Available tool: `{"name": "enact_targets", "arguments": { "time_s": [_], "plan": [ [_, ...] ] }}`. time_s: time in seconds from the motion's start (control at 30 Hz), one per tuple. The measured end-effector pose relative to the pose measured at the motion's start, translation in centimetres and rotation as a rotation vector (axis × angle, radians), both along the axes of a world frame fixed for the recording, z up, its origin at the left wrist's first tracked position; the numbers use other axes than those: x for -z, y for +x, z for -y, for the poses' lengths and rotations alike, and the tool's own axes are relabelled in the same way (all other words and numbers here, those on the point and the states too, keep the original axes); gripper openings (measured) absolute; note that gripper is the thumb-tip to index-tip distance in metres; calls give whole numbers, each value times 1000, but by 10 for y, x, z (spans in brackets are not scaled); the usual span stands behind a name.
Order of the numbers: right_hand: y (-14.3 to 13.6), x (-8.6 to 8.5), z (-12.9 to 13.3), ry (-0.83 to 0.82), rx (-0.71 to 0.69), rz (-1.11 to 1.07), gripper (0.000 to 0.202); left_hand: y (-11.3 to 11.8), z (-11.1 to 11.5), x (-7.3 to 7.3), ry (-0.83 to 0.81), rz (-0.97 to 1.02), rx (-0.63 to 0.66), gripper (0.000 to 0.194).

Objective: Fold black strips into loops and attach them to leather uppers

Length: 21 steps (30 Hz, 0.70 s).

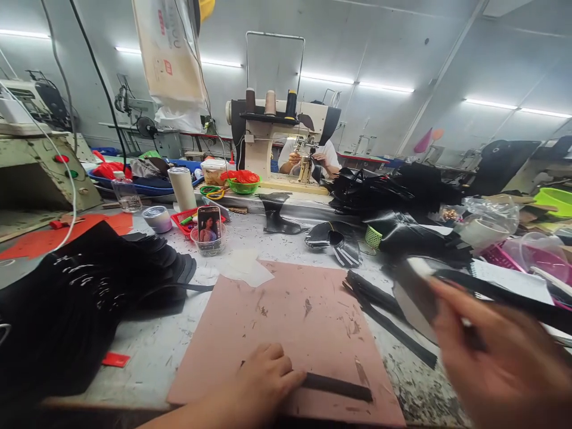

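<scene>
My left hand (268,381) presses down on a narrow black strip (337,386) lying across the lower part of a worn pink board (286,310). The strip's right part shows beyond my thumb. At the right, blurred by motion, my right hand (487,339) is raised above the bench with its fingers closed around a flat, dark-and-pale tool (415,292), whose exact kind I cannot make out. More black strips (393,322) lie along the board's right edge, beside that tool.
Stacked black pieces (89,292) fill the left side. A phone (209,225) stands in a clear tub beyond the board, near a tumbler (182,187). Black pieces (393,185) are heaped at the back right. Behind a sewing machine (263,143) sits another person.
</scene>
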State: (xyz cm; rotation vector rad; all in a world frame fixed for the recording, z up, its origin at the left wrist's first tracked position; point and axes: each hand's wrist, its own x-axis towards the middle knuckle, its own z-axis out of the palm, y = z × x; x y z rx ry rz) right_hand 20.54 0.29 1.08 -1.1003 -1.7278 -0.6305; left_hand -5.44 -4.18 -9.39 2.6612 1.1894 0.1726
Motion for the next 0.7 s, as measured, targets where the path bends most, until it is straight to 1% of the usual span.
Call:
{"name": "enact_targets", "arguments": {
  "time_s": [0.07,0.13,0.2,0.27,0.37,0.43,0.57,0.63,0.7],
  "plan": [
    [-25,-2,-10,-25,-109,90,42,1,-2,3,14,-10,-23,17],
    [-46,0,-19,-100,-200,112,37,2,-5,5,38,-30,-66,2],
    [-62,6,-25,-196,-263,116,35,3,-8,8,77,-49,-79,11],
    [-72,14,-28,-280,-303,140,35,4,-10,8,94,-57,-58,13],
    [-82,23,-31,-369,-345,179,38,8,-13,4,38,-108,-58,11],
    [-87,26,-32,-406,-368,194,39,10,-17,-1,-12,-144,-73,7],
    [-92,23,-36,-444,-351,200,39,13,-23,-9,-50,-150,-82,10],
    [-92,21,-39,-451,-330,192,39,12,-25,-11,-57,-147,-84,7],
    [-90,19,-43,-455,-316,185,39,10,-25,-11,-64,-144,-80,11]
  ]
}}
